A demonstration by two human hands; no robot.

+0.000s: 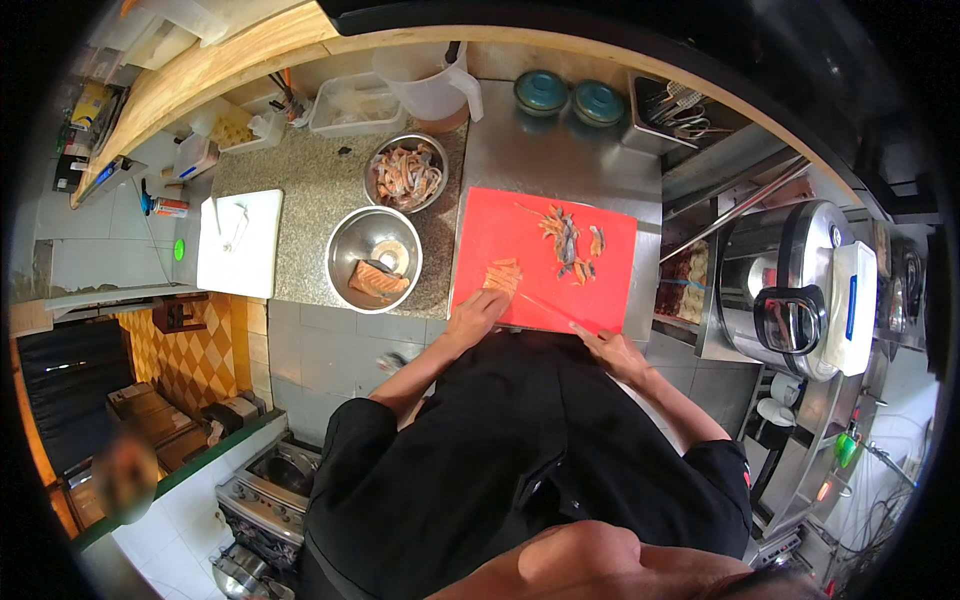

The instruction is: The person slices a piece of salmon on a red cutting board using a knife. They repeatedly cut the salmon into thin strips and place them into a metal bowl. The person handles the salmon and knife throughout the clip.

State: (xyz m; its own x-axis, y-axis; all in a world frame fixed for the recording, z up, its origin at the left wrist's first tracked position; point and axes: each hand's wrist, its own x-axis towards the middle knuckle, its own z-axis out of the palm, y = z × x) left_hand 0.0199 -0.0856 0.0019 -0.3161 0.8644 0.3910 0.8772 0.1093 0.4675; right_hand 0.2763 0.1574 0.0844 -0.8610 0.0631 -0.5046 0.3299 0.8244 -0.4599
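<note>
My right hand (613, 352) is closed round the handle of a knife (548, 306). The thin blade lies low over the front of a red cutting board (610, 225), pointing left towards the cut salmon (503, 275). At the board's front left edge, my left hand (482, 312) has its fingers bent and pressed together on the near end of that salmon, which is in narrow orange strips. Dark salmon skin scraps (563, 240) with bits of orange flesh lie on the far part of the board.
Left of the board stand a steel bowl (334, 262) with a salmon piece and another bowl (440, 152) of fish trimmings. A white cutting board (262, 240) lies further left. Behind are a plastic jug (425, 88) and two teal lidded pots (541, 92). A large cooker (775, 270) is at right.
</note>
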